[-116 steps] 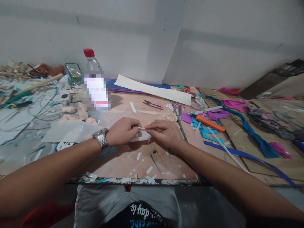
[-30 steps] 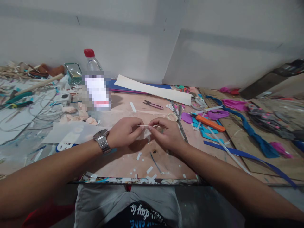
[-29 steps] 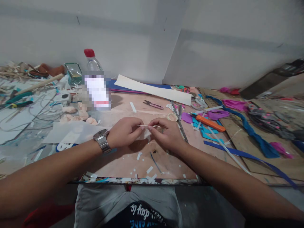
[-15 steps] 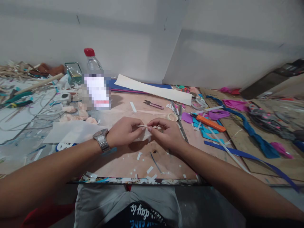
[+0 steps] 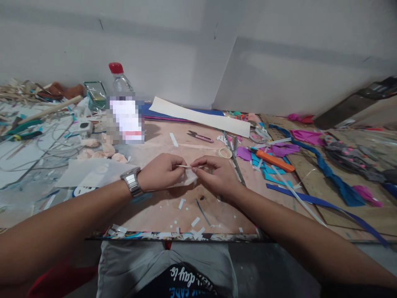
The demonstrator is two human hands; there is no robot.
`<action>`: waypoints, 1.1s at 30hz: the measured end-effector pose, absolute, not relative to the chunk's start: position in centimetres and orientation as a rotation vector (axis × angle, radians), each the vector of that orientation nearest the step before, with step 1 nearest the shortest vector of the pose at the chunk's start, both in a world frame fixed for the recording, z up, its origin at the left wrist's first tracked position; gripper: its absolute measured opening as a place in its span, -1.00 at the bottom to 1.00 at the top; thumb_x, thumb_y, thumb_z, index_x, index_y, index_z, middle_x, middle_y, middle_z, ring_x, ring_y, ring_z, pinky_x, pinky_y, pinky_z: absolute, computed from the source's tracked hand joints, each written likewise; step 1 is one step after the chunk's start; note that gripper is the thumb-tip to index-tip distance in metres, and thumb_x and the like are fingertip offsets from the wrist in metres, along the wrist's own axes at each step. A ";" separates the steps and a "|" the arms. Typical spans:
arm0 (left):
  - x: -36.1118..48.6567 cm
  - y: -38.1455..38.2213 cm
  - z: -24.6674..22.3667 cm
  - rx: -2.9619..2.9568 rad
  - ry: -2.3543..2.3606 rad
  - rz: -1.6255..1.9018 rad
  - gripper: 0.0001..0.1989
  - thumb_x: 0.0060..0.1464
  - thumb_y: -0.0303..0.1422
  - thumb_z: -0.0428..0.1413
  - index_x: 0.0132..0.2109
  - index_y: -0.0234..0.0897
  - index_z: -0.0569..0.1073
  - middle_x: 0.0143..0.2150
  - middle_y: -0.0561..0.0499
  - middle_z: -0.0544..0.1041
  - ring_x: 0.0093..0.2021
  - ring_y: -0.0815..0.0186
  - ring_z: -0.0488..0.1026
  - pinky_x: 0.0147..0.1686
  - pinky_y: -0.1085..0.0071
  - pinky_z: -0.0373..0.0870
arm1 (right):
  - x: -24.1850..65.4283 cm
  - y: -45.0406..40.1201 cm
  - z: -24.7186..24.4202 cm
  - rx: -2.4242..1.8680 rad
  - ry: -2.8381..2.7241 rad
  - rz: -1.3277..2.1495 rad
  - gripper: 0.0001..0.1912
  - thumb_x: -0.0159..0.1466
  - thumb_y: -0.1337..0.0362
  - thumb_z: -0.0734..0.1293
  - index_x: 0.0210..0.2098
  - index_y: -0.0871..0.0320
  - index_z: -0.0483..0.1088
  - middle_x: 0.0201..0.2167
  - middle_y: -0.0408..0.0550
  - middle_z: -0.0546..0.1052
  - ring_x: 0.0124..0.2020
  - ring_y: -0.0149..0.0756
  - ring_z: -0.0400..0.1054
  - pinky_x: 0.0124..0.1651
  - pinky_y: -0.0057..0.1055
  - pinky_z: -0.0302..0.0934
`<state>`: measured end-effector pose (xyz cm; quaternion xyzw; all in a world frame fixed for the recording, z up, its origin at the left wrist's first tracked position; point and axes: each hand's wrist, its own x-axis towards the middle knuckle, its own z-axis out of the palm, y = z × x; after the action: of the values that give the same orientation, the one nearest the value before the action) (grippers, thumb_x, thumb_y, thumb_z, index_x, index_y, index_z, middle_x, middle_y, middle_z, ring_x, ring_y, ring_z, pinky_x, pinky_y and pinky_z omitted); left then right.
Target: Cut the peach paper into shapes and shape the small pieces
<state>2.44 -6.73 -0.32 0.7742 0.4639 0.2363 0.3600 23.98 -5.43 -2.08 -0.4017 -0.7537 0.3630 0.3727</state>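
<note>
Above the middle of the table, a thin pale strip (image 5: 187,167) runs between my two hands; its material is too small to make out. My left hand (image 5: 163,171), with a metal watch (image 5: 132,182) on its wrist, pinches the strip between thumb and forefinger. From the other side my right hand (image 5: 217,174) pinches it too, the fingertips of both hands close together. Below the left fingertips shows a whitish translucent piece (image 5: 190,178), whose link to the strip I cannot tell. A roll of tape (image 5: 225,153) lies just beyond my right hand.
A red-capped bottle (image 5: 122,85) stands at the back left. Thread snips (image 5: 201,136) and a long cream strip (image 5: 201,118) lie beyond my hands. An orange cutter (image 5: 274,160) and a blue strip (image 5: 325,205) lie to the right, green-handled pliers (image 5: 25,128) far left.
My fingertips have shifted slightly along the pale strip, the left hand's moving a little left. More of the whitish piece shows below them. Everything on the table stays in place.
</note>
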 end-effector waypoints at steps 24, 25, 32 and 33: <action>1.9 -6.0 -0.8 1.967 1.302 0.792 -0.64 0.32 -0.18 0.02 -0.35 -0.31 0.51 -0.44 0.07 0.43 -0.40 0.36 0.30 -0.38 0.40 0.13 | 26.6 -3.5 -1.1 -0.738 -2.086 0.199 -0.86 0.29 0.35 0.34 -0.15 0.08 0.46 -0.07 0.04 0.47 0.03 -0.09 0.37 0.16 -0.02 0.22; 1.9 -6.0 -0.8 1.969 1.303 0.799 -0.64 0.32 -0.18 0.02 -0.35 -0.31 0.50 -0.45 0.07 0.42 -0.41 0.37 0.28 -0.38 0.40 0.12 | 26.8 -3.4 -1.0 -0.724 -2.121 0.164 -0.83 0.27 0.34 0.36 -0.13 0.07 0.47 -0.05 0.04 0.46 0.05 -0.07 0.36 0.17 0.00 0.21; 2.0 -6.0 -0.6 1.970 1.285 0.793 -0.64 0.31 -0.20 0.02 -0.39 -0.31 0.47 -0.47 0.09 0.38 -0.42 0.38 0.26 -0.38 0.39 0.10 | 26.7 -3.5 -0.7 -0.659 -2.294 0.028 -0.81 0.21 0.37 0.46 -0.18 0.03 0.53 0.05 0.01 0.48 0.16 -0.01 0.26 0.26 0.06 0.17; 2.0 -6.0 -0.6 1.965 1.285 0.791 -0.64 0.31 -0.19 0.02 -0.39 -0.31 0.47 -0.47 0.09 0.37 -0.42 0.38 0.26 -0.39 0.39 0.10 | 26.7 -3.5 -0.7 -0.651 -2.296 0.020 -0.84 0.20 0.39 0.46 -0.23 0.04 0.52 0.03 0.00 0.50 0.16 -0.02 0.25 0.26 0.06 0.17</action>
<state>1.97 -6.02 -0.55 0.7499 0.4903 0.3019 0.3259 26.70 -3.53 -0.68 -0.2534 -0.8943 0.0077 0.3688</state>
